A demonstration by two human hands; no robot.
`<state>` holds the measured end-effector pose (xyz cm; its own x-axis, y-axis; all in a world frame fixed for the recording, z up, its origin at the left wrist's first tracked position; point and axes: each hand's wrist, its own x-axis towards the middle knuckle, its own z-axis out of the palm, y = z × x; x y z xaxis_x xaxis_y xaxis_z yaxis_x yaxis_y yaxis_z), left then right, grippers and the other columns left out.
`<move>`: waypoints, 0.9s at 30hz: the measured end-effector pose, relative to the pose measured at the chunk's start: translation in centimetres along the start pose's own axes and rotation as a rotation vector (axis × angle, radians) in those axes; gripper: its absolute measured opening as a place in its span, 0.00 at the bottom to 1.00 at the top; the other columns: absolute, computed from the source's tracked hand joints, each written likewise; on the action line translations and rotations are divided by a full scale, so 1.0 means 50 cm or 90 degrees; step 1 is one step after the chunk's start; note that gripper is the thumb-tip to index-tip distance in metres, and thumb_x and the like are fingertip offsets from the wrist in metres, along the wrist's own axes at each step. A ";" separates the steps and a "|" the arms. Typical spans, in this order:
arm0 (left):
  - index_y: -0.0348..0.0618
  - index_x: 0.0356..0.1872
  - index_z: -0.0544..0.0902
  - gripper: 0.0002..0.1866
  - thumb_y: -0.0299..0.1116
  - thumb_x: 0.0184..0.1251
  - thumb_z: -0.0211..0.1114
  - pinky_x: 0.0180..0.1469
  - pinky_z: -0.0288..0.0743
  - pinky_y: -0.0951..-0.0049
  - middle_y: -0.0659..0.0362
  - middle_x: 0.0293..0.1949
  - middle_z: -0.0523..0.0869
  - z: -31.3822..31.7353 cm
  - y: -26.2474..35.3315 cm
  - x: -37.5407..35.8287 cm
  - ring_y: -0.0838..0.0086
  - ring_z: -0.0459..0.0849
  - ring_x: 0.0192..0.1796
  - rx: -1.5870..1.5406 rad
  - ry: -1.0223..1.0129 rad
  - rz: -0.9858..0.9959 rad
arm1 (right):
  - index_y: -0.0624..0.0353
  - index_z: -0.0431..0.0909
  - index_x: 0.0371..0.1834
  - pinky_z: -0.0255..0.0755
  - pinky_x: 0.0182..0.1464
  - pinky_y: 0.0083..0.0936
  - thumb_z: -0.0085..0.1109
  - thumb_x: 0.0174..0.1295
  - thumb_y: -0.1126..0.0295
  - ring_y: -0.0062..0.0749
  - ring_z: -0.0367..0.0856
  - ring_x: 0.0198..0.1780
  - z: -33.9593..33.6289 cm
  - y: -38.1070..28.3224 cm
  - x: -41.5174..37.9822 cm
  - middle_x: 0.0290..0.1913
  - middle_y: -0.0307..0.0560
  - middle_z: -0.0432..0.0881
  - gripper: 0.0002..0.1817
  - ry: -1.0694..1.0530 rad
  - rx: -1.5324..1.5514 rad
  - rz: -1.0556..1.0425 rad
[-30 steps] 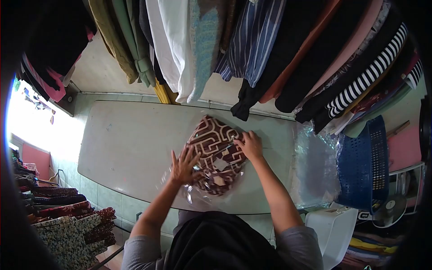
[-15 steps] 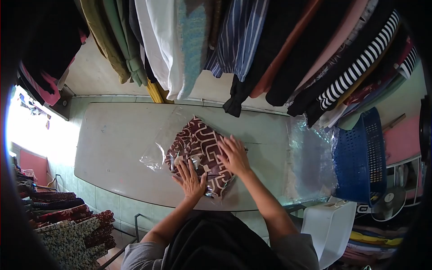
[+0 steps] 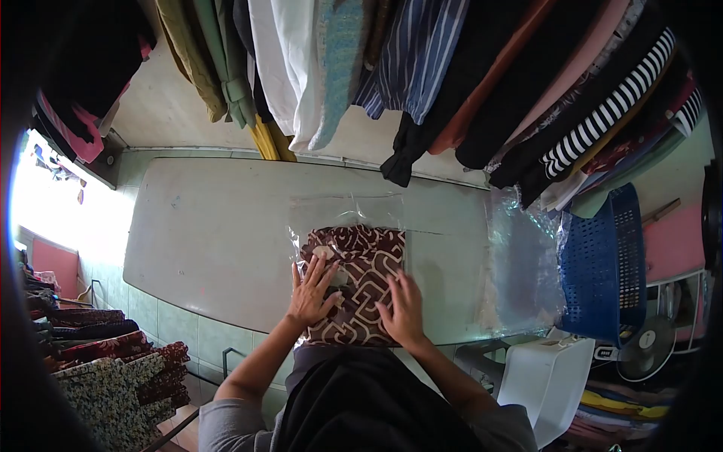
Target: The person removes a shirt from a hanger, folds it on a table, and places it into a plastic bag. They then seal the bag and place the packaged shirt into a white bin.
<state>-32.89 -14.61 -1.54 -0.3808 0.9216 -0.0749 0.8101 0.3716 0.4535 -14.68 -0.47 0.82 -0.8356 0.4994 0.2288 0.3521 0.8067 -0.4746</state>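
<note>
A folded maroon and cream patterned cloth [image 3: 361, 290] lies in a clear plastic bag [image 3: 346, 209] at the table's near edge. The bag's unfilled end stretches flat beyond the cloth, away from me. My left hand [image 3: 309, 290] rests on the left part of the package with its fingers spread. On the right side, my right hand [image 3: 403, 309] touches the package, its fingers apart. Neither hand grasps anything.
The grey table [image 3: 211, 226] runs left to right. Clear plastic bags [image 3: 520, 271] lie at its right end beside a blue basket [image 3: 602, 264]. Clothes [image 3: 414, 60] hang above the far edge. A white container [image 3: 546, 384] stands at lower right, folded fabrics [image 3: 113, 392] at lower left.
The package has turned from a slanted position to square with the table's near edge and come closer to me. Both hands have moved with it, still spread on top.
</note>
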 end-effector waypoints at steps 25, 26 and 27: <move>0.43 0.30 0.74 0.03 0.25 0.63 0.58 0.30 0.68 0.83 0.67 0.23 0.76 -0.143 -0.086 0.111 0.84 0.74 0.27 -0.881 0.173 -0.239 | 0.60 0.76 0.35 0.71 0.40 0.17 0.64 0.51 0.75 0.19 0.77 0.36 -0.066 0.130 0.221 0.35 0.39 0.79 0.09 -0.087 0.787 0.434; 0.41 0.37 0.75 0.03 0.24 0.63 0.57 0.36 0.72 0.83 0.64 0.27 0.80 -0.147 -0.102 0.108 0.83 0.77 0.29 -0.834 0.188 -0.193 | 0.60 0.76 0.34 0.71 0.40 0.17 0.64 0.51 0.76 0.18 0.76 0.35 -0.096 0.117 0.220 0.34 0.39 0.79 0.08 -0.049 0.739 0.351; 0.41 0.37 0.75 0.03 0.24 0.63 0.57 0.36 0.72 0.83 0.64 0.27 0.80 -0.177 -0.079 0.108 0.83 0.77 0.29 -0.833 0.186 -0.192 | 0.59 0.76 0.34 0.72 0.40 0.17 0.64 0.51 0.76 0.17 0.76 0.35 -0.127 0.103 0.218 0.34 0.39 0.79 0.08 -0.013 0.687 0.270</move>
<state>-42.07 -12.11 4.13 -0.6769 0.7072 -0.2042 -0.2649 0.0248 0.9640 -19.30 11.14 6.25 -0.7468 0.6520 -0.1308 0.0703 -0.1182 -0.9905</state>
